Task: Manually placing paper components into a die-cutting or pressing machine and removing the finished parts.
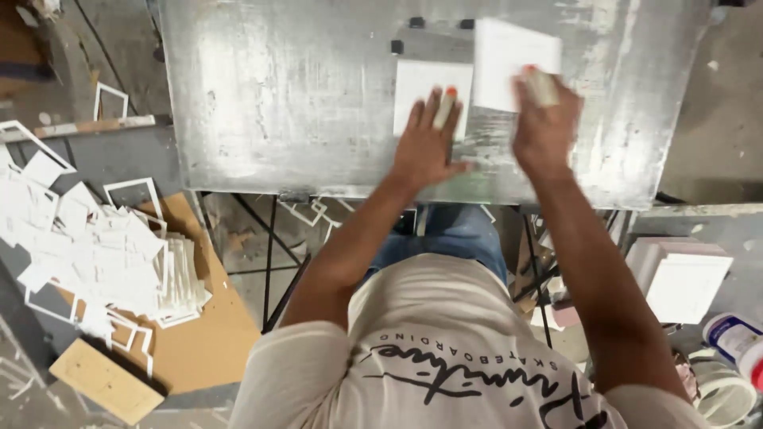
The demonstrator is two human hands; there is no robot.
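Pressing flat, your open left hand (425,147) rests on 1 white square sheet (421,91) near the metal table's (278,95) far edge; your right hand (544,123) pinches another white sheet (509,56) just beside it.

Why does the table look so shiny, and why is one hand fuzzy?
Head view: light glares off the worn metal table; the right hand and its white sheet are smeared by motion blur; the left hand, flat on the other white sheet, looks sharper.
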